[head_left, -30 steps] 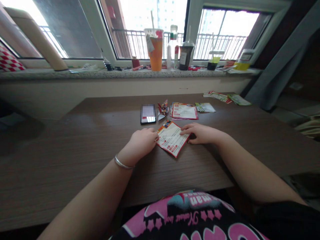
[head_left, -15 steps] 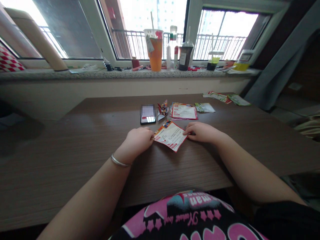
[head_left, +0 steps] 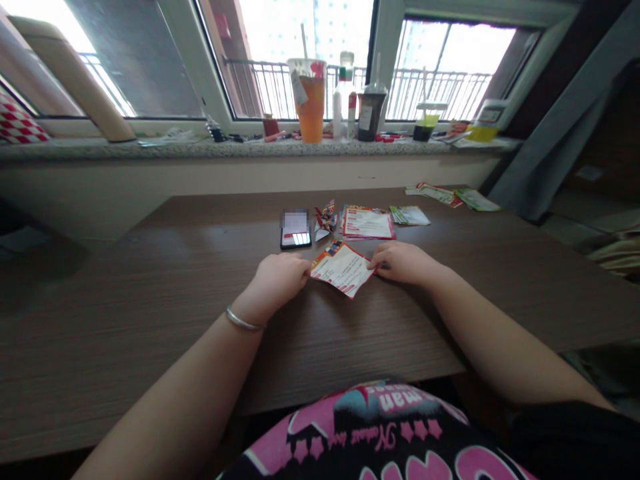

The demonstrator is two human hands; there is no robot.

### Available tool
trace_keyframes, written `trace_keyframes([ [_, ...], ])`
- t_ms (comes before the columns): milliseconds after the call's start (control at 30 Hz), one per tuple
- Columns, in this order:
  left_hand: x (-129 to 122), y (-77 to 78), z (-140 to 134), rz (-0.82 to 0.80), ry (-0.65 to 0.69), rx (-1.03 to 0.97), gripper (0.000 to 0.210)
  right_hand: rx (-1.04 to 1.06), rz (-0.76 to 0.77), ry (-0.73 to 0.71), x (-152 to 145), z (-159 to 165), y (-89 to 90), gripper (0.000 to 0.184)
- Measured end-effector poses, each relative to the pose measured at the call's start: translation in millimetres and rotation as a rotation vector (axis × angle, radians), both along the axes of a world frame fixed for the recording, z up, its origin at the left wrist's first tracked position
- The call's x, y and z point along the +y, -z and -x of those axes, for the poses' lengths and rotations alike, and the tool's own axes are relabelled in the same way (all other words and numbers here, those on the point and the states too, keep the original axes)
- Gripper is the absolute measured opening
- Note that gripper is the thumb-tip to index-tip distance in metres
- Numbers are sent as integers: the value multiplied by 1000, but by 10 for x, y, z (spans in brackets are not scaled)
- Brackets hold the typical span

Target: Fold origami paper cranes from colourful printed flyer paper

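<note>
A square printed sheet of paper [head_left: 343, 269], white with red labels and an orange strip, is held between both hands over the brown table. My left hand [head_left: 283, 279] pinches its left corner, and a silver bangle circles that wrist. The right corner is gripped by my right hand [head_left: 403, 262], thumb and fingertips closed on it. The sheet's near corner is bent slightly. Just beyond it lie a folded, colourful paper piece [head_left: 326, 219] and a stack of similar printed sheets [head_left: 369, 223]. A phone [head_left: 296, 230] with a lit screen rests left of the folded piece.
Green-and-white papers [head_left: 410, 215] lie right of the stack, with more papers [head_left: 440, 194] at the table's far right. On the windowsill [head_left: 240, 148] stand a tall orange drink cup [head_left: 313, 110], a dark drink cup [head_left: 372, 115], bottles and pens. A grey curtain [head_left: 545, 160] hangs at right.
The sheet and my left hand have shifted slightly to the right, and the sheet's near corner has risen a little. My right hand has barely moved.
</note>
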State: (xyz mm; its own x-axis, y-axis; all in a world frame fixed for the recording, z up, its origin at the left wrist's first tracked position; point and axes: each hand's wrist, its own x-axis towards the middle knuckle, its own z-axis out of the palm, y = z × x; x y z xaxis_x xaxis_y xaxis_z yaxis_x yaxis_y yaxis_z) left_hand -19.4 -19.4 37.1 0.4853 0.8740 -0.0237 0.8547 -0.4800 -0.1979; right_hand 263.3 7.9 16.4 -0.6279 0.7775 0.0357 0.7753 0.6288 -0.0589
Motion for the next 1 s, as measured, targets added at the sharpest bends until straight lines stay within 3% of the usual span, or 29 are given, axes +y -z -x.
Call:
trace_keyframes([
  [233, 14, -44, 29, 37, -51, 9, 27, 43, 107, 56, -13, -34, -49, 20],
  [567, 47, -32, 51, 137, -106, -73, 23, 236, 331, 122, 81, -76, 81, 15],
  [767, 51, 53, 23, 76, -77, -59, 28, 248, 307, 162, 24, -16, 83, 16],
  [1000, 32, 139, -38, 8, -172, -125, 61, 258, 212, 292, 41, 79, 181, 34],
])
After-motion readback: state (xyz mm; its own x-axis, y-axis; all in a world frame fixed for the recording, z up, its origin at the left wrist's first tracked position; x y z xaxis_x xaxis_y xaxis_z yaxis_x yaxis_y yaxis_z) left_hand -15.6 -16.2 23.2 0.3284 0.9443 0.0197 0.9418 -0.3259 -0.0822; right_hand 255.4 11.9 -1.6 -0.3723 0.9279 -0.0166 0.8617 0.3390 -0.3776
